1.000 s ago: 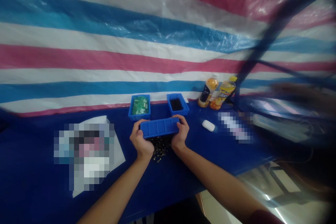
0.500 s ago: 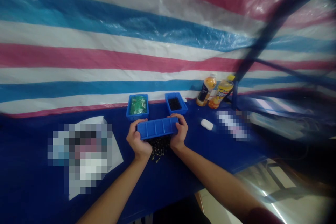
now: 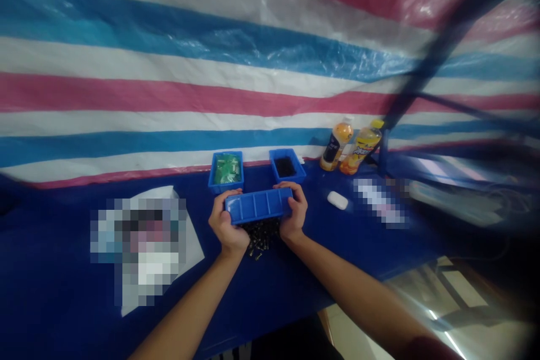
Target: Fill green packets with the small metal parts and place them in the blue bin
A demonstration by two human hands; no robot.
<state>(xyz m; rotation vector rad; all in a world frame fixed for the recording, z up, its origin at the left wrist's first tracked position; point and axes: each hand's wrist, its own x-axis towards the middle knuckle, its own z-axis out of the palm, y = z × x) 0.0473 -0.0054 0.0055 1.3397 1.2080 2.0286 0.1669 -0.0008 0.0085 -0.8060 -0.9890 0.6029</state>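
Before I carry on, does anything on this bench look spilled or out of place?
Yes: a loose heap of small dark metal parts lies on the blue tabletop, under the blue divided tray held by the left hand and right hand. Similar dark bits sit in the small blue bin behind.

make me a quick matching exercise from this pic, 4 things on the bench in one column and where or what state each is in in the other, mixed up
Things
1 long blue divided tray
2 left blue bin
3 right blue bin
4 white oval object

Places and states
a holds dark small parts
b held by the left hand and right hand
c lies on the blue table right of the hands
d holds green packets

Pairs: 1b, 2d, 3a, 4c
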